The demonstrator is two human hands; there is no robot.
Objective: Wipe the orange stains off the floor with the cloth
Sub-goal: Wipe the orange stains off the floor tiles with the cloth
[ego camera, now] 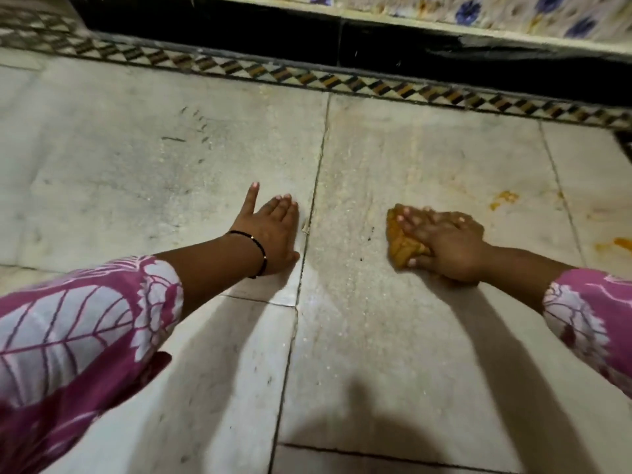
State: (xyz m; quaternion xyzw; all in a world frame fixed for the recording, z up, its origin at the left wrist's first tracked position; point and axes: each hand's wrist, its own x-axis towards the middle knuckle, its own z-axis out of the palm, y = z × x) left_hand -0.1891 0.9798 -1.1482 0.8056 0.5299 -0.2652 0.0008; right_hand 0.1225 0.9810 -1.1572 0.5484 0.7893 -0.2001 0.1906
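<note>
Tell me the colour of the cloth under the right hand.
Orange-brown cloth, seen in the head view.

The floor (427,159) is pale stone slabs, marble by the look, with a dull, slightly grainy finish and thin dark joints. Orange stains (504,198) at the right of the frame sit as wet-looking smears on it. The cloth (402,242) at centre right is soft, crumpled fabric soaked orange-brown. Along the top runs a border strip (307,77) of small inlaid tiles, and above it a glossy black skirting (239,32). The sleeve (78,319) at lower left is thin, matt printed fabric. A black thread band (261,251) circles the wrist.
</note>
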